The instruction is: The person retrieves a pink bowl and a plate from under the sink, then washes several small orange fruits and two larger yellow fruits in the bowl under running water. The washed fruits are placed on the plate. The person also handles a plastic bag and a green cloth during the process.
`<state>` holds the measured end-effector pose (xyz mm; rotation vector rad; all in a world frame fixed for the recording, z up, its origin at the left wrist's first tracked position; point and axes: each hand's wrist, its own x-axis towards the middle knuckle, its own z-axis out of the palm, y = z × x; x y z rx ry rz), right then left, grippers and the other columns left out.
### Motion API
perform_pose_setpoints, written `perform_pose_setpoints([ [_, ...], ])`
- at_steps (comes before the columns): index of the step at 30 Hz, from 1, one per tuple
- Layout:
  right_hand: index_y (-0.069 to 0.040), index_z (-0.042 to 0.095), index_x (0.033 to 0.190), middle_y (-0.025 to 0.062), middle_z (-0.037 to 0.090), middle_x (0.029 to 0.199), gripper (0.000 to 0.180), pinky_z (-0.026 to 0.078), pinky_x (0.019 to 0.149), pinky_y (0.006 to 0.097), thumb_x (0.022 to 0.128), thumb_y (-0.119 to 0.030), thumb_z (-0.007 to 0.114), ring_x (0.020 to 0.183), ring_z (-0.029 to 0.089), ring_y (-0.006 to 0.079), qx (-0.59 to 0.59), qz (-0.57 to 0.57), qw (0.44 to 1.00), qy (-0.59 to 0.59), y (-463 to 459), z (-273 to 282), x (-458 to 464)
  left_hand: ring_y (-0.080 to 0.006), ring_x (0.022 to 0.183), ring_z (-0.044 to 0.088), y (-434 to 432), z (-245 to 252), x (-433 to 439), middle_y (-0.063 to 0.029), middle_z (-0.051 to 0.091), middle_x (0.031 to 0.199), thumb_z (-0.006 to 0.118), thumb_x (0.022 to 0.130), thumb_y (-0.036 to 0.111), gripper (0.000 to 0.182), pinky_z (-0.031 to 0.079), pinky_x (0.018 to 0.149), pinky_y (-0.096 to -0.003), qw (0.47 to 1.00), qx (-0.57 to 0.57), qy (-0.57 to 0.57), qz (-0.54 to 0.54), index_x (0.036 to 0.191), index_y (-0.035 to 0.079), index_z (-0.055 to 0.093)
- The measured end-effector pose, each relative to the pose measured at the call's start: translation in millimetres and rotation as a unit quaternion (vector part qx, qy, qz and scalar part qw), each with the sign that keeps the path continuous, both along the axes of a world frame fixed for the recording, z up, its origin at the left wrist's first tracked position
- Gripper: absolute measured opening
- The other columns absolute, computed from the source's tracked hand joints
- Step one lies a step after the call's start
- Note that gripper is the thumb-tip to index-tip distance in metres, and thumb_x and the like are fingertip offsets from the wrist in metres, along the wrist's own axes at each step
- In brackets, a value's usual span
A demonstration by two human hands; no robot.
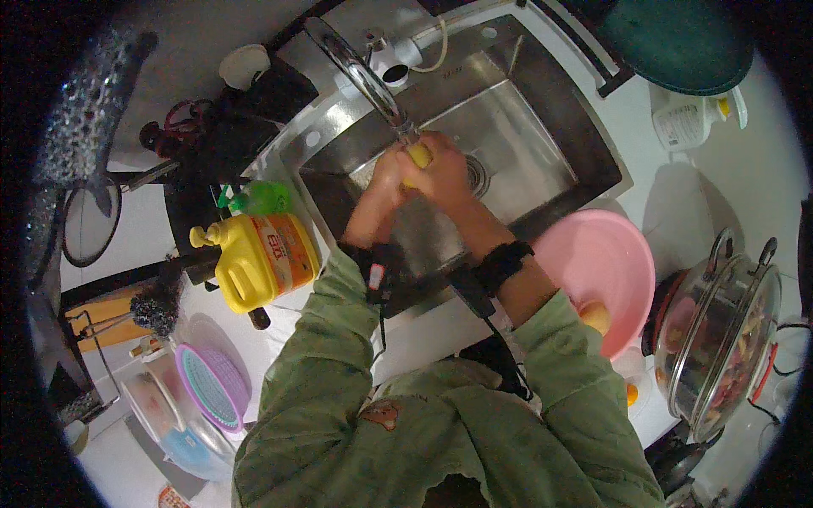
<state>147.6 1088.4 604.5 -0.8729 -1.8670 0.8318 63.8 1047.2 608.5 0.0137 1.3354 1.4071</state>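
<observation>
Over the stainless steel sink [527,146], my left hand [387,174] and my right hand [444,168] are closed together around a yellow, rounded item [420,155], perhaps a potato or fruit. They hold it right under the mouth of the chrome faucet [362,70]. Fingers cover much of the item, and some blur hides detail. The sink drain [476,176] shows just beside my right hand. A pink plastic basin [603,260] stands to the right of the sink, with a yellowish rounded item [595,317] inside it, partly behind my right sleeve.
Left of the sink stand a yellow detergent jug [244,279] and a green bottle [267,198]. Purple and teal baskets [213,387] sit lower left. At right are a glass-lidded pot [718,343] and a white spray bottle [683,124].
</observation>
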Motion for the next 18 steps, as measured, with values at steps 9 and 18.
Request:
perform_pose_setpoints([
  [9, -0.001, 0.063, 0.079, 0.0168, 0.063, 0.076, 0.026, 0.048, 0.060, 0.0369, 0.071, -0.026, 0.065, 0.069, 0.062, 0.0284, -0.483, -0.077, 0.832, 0.261, 5, -9, -21, -0.0119, 0.075, 0.055, -4, -37, 25, -0.0025, 0.056, 0.081, 0.052, 0.085, 0.028, 0.024, 0.047, 0.066, -0.0263, 0.948, 0.099, 0.237, 0.190, 0.090, 0.005, 0.058],
  [18, -0.002, 0.065, 0.090, 0.0155, 0.064, 0.084, 0.028, 0.047, 0.065, 0.0372, 0.069, -0.020, 0.066, 0.077, 0.062, 0.0281, -0.246, 0.043, 0.967, 0.043, 13, -3, -8, -0.0175, 0.072, 0.058, -5, -6, 2, -0.0058, 0.057, 0.081, 0.047, 0.085, 0.029, 0.030, 0.048, 0.064, -0.0274, 0.997, -0.003, 0.004, 0.075, 0.098, 0.005, 0.056],
])
